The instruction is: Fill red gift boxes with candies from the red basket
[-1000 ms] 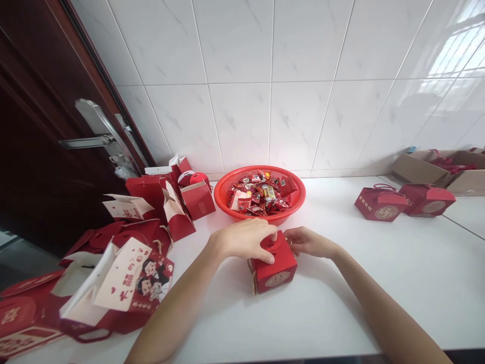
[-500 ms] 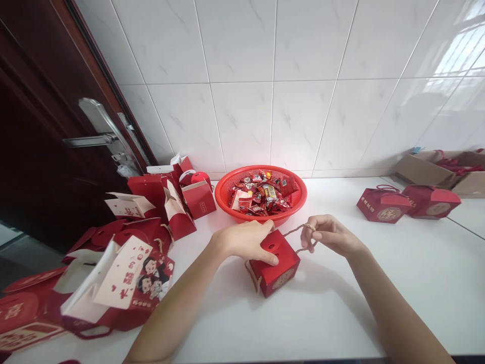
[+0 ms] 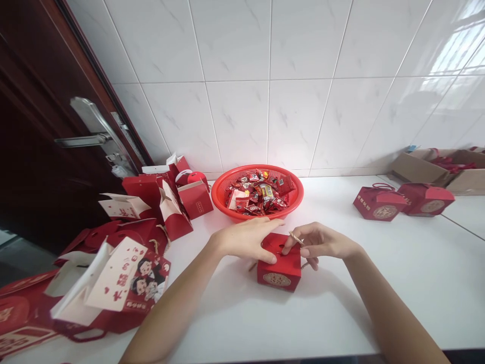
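Note:
A small red gift box (image 3: 279, 278) with a gold round emblem on its front stands on the white table. My left hand (image 3: 248, 240) steadies it from the left, thumb on the lid and fingers stretched over the far side. My right hand (image 3: 322, 241) is closed round the twisted rope handle (image 3: 296, 237) at the box's right side. Its index fingertip touches the lid near the slot. Part of the rope is hidden by the right fingers. Behind the box stands a red plastic basket (image 3: 215, 199) holding wrapped candies (image 3: 265, 192).
Several red and white gift boxes (image 3: 113, 273) crowd the left side, some with open flaps. Two closed red boxes (image 3: 381, 205) stand at the right, in front of a cardboard carton (image 3: 420, 169). A tiled wall (image 3: 235, 121) runs behind, with a dark door (image 3: 34, 177) at left.
The gift box has turned so its emblem faces me more squarely. My right hand has brought the rope handle left, over the lid. My left hand stays on the box.

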Demonstrator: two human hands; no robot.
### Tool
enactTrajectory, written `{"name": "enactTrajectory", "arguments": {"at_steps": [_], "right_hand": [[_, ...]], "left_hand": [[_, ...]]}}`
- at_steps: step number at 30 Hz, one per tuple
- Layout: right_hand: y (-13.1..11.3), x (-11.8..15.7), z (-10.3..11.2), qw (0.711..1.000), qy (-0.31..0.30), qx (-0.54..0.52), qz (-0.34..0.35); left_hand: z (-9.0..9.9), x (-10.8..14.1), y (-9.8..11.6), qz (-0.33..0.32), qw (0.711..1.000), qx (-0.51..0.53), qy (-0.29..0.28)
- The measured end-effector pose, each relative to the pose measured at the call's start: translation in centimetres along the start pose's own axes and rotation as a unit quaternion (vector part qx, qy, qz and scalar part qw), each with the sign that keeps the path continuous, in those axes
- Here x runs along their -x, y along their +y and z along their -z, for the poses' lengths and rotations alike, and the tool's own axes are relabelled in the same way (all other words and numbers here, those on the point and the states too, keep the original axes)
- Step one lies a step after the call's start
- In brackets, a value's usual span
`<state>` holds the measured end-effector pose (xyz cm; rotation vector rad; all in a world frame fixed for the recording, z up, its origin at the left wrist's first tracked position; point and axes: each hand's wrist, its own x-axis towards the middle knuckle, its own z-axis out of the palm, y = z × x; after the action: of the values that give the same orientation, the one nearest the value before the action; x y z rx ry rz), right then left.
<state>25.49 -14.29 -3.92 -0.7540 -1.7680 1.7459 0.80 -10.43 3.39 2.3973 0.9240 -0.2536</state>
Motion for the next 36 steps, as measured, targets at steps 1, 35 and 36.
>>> {"name": "enactTrajectory", "arguments": {"at_steps": [1, 35, 36], "right_hand": [[-0.1, 0.1, 0.1, 1.0, -0.005, 0.002, -0.001], [-2.4, -0.8, -2.7, 0.989, 0.12, -0.002, 0.087], [-2.6, -1.0, -3.0, 0.987, 0.137, -0.005, 0.088]], "left_hand": [[0.1, 0.0, -0.1, -0.008, 1.0, 0.002, -0.005], [0.5, 1.9, 0.8, -0.221, 0.858, 0.462, 0.038], [0.4, 2.1, 0.9, -0.225, 0.86, 0.457, 0.039]]}}
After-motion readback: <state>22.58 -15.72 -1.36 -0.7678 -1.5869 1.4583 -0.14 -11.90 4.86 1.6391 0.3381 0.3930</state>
